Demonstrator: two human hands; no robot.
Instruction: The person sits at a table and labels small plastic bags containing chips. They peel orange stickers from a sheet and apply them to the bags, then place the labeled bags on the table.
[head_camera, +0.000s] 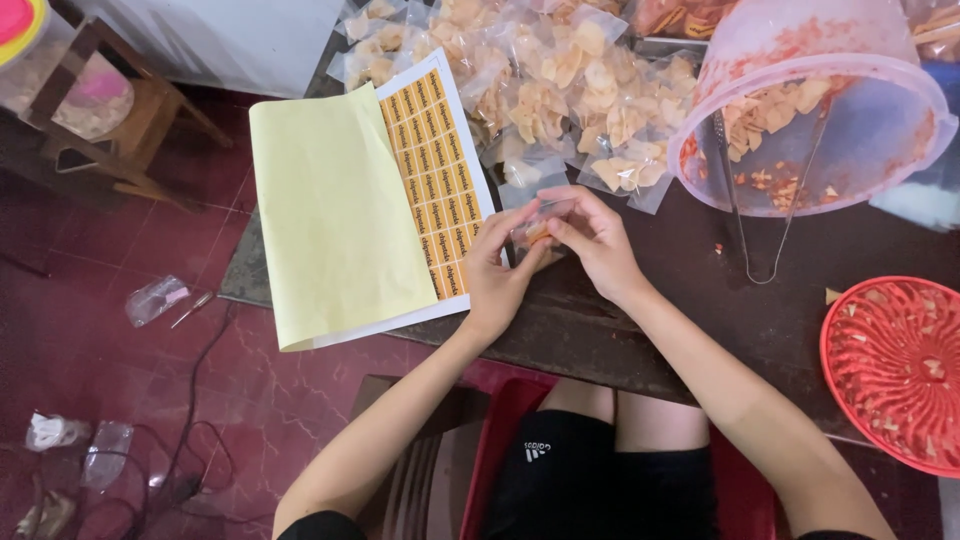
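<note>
Near the middle of the dark tabletop (640, 330), both hands meet over a small clear packet (537, 226) of chips. The left hand (497, 275) pinches the packet's lower edge with fingers closed on it, and the right hand (597, 240) curls over its top, fingers likewise gripping the plastic. Just beside the left hand, at nine o'clock, lies a sticker sheet (432, 170) of small orange labels, its pale yellow backing paper (330, 215) folded open further toward nine. At twelve o'clock a heap of filled chip bags (560, 90) spreads across the tabletop. Toward two o'clock a tipped clear plastic tub (880, 130) smeared red holds loose chips, with metal tongs (745, 215) leaning out of it. At four o'clock sits a red plastic sieve (890, 365), well apart from the hands.
</note>
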